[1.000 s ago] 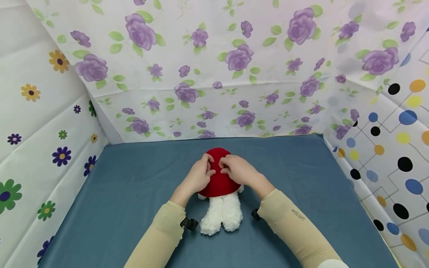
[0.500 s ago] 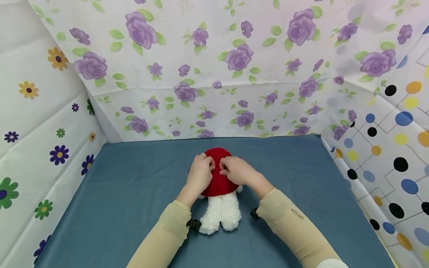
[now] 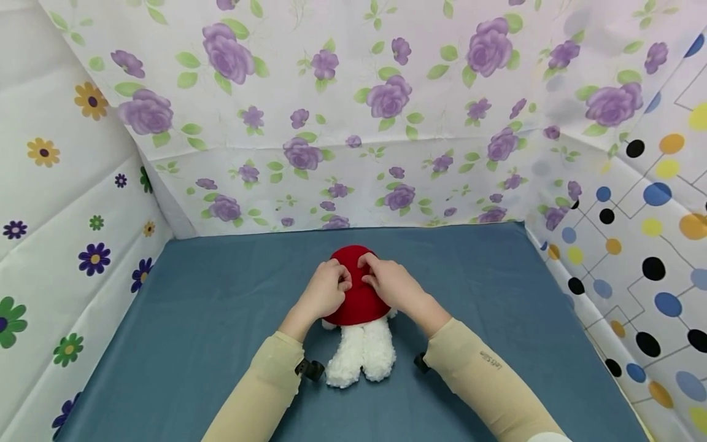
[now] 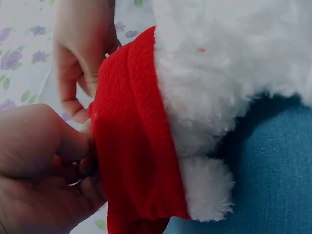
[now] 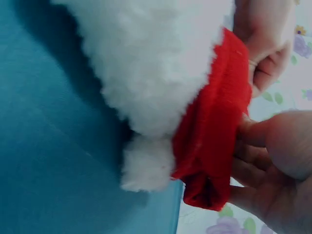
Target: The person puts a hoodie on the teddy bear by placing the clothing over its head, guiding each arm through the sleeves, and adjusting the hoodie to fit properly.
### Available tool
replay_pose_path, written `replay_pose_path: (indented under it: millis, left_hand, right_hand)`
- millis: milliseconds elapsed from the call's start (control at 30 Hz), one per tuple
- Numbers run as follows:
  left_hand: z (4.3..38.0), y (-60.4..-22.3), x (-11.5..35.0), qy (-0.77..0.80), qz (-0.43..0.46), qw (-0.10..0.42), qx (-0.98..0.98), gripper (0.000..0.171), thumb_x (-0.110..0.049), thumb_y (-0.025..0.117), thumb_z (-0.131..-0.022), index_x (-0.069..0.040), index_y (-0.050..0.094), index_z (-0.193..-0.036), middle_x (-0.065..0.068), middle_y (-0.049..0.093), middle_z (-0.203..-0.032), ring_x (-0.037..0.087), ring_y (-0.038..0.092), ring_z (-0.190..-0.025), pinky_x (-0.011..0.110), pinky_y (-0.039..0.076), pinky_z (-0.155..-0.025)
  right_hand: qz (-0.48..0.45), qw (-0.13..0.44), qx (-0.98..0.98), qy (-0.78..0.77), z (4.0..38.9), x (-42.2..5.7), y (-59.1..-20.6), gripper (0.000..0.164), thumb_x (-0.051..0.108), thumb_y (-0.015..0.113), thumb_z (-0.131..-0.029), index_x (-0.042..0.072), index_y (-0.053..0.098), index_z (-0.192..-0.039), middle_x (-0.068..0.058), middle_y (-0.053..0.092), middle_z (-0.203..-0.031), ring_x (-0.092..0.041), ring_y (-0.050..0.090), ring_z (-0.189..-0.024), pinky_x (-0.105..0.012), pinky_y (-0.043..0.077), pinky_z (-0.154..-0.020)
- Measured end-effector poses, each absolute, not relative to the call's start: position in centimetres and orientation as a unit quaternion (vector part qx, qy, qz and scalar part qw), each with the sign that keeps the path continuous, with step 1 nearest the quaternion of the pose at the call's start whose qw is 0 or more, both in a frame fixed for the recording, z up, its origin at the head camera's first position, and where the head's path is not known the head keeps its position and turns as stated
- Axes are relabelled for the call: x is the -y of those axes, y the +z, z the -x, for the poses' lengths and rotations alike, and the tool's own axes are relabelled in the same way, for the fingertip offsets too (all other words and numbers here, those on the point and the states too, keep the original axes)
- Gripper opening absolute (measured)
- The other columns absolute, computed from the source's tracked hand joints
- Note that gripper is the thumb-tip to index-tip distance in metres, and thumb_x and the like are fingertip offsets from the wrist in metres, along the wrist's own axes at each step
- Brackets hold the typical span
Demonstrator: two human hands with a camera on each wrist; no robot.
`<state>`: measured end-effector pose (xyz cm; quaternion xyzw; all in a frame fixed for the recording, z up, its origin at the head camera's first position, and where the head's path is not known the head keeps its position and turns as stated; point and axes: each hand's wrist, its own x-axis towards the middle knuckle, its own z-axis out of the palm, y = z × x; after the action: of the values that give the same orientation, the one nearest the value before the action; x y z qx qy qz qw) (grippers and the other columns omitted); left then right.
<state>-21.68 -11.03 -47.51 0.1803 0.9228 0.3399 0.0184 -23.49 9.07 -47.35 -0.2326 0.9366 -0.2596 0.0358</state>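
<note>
I see the white plush toy (image 3: 361, 350) lying at the centre of the frame on the blue table (image 3: 193, 331), its legs toward the bottom edge. A red garment (image 3: 358, 298) covers its upper body. My left hand (image 3: 324, 291) pinches the red fabric with curled fingers (image 4: 73, 146), and my right hand (image 3: 389, 283) grips it just beside, fingers (image 5: 253, 161) curled into the cloth. Floral sheets (image 3: 353, 110) fill the upper frame.

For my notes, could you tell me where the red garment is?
In the head view the red garment sits mid-table on the white plush toy, under both hands.
</note>
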Motion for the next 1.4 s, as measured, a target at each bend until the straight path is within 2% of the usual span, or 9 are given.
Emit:
replay_pose_path:
  millis: [133,267,467,567,733,833,933,1133,1400]
  left_hand:
    - [21.7,-47.6,11.2,0.364,-0.195,0.047,-0.910,0.022,-0.002,0.065,-0.103,-0.010,0.062,-0.083,0.004,0.053,-0.090,0.023,0.049,-0.088,0.041,0.049,-0.077]
    - [21.6,-47.7,10.9,0.371,-0.200,0.067,-0.905,0.022,-0.001,0.063,-0.103,-0.010,0.060,-0.083,0.004,0.052,-0.090,0.024,0.048,-0.089,0.041,0.047,-0.077]
    - [21.5,-48.0,10.1,0.357,-0.189,0.045,-0.914,0.017,0.002,0.064,-0.100,-0.009,0.060,-0.088,0.005,0.054,-0.095,0.025,0.049,-0.093,0.042,0.048,-0.081]
    - [21.5,-47.9,9.8,0.368,-0.178,0.040,-0.912,0.006,0.000,0.060,-0.105,-0.006,0.059,-0.106,0.006,0.055,-0.098,0.025,0.051,-0.094,0.043,0.050,-0.084]
    - [21.7,-48.1,10.0,0.381,-0.183,0.015,-0.906,0.028,-0.004,0.064,-0.107,-0.005,0.054,-0.132,0.005,0.054,-0.093,0.021,0.053,-0.084,0.040,0.050,-0.076]
    - [21.8,-48.5,10.2,0.366,-0.180,-0.023,-0.912,0.026,-0.007,0.072,-0.103,-0.006,0.064,-0.128,0.004,0.056,-0.092,0.019,0.053,-0.079,0.036,0.050,-0.072]
    - [21.7,-48.6,10.0,0.320,-0.167,-0.076,-0.929,0.018,-0.010,0.079,-0.099,-0.009,0.072,-0.116,0.006,0.059,-0.097,0.021,0.059,-0.086,0.036,0.056,-0.077]
    - [21.8,-49.0,9.4,0.237,-0.156,-0.167,-0.944,0.007,-0.008,0.081,-0.096,-0.008,0.075,-0.093,0.010,0.060,-0.106,0.027,0.058,-0.096,0.041,0.058,-0.083]
    - [20.5,-48.0,10.7,0.267,-0.157,-0.135,-0.941,0.014,-0.005,0.083,-0.093,-0.008,0.071,-0.088,0.013,0.065,-0.114,0.030,0.063,-0.101,0.044,0.059,-0.089]
  right_hand:
    - [0.229,0.003,-0.943,-0.240,23.2,-8.8,-47.7,0.017,0.018,0.071,-0.105,0.015,0.066,-0.120,-0.007,0.073,-0.104,-0.023,0.073,-0.088,-0.038,0.061,-0.082]
    - [0.233,-0.008,-0.948,-0.215,23.1,-8.8,-47.7,0.005,0.017,0.071,-0.105,0.017,0.066,-0.108,-0.003,0.070,-0.097,-0.019,0.069,-0.085,-0.033,0.059,-0.078]
    - [0.254,0.032,-0.936,-0.241,23.2,-9.9,-47.1,0.014,0.014,0.072,-0.104,0.017,0.061,-0.096,0.001,0.060,-0.084,-0.016,0.059,-0.074,-0.032,0.052,-0.070]
    - [0.263,0.072,-0.928,-0.256,23.3,-10.4,-46.8,0.018,0.014,0.071,-0.105,0.016,0.058,-0.093,-0.001,0.056,-0.081,-0.017,0.054,-0.072,-0.032,0.048,-0.068]
    - [0.255,0.110,-0.923,-0.267,23.4,-10.8,-46.5,0.017,0.014,0.071,-0.105,0.016,0.059,-0.094,-0.003,0.056,-0.080,-0.019,0.054,-0.072,-0.033,0.048,-0.067]
    - [0.249,0.112,-0.928,-0.254,23.4,-10.6,-46.3,0.016,0.015,0.072,-0.104,0.017,0.060,-0.093,-0.002,0.057,-0.080,-0.019,0.055,-0.072,-0.033,0.048,-0.066]
    - [0.243,0.107,-0.934,-0.239,23.4,-10.2,-46.2,0.016,0.016,0.072,-0.104,0.017,0.061,-0.094,0.000,0.058,-0.079,-0.019,0.056,-0.072,-0.033,0.048,-0.066]
    - [0.237,0.045,-0.944,-0.224,23.2,-9.2,-46.8,0.012,0.018,0.076,-0.102,0.017,0.066,-0.095,0.001,0.060,-0.085,-0.017,0.057,-0.077,-0.034,0.052,-0.070]
    - [0.233,-0.037,-0.940,-0.247,22.9,-8.9,-48.0,0.019,0.020,0.078,-0.101,0.012,0.069,-0.115,-0.008,0.062,-0.114,-0.023,0.067,-0.099,-0.038,0.060,-0.087]
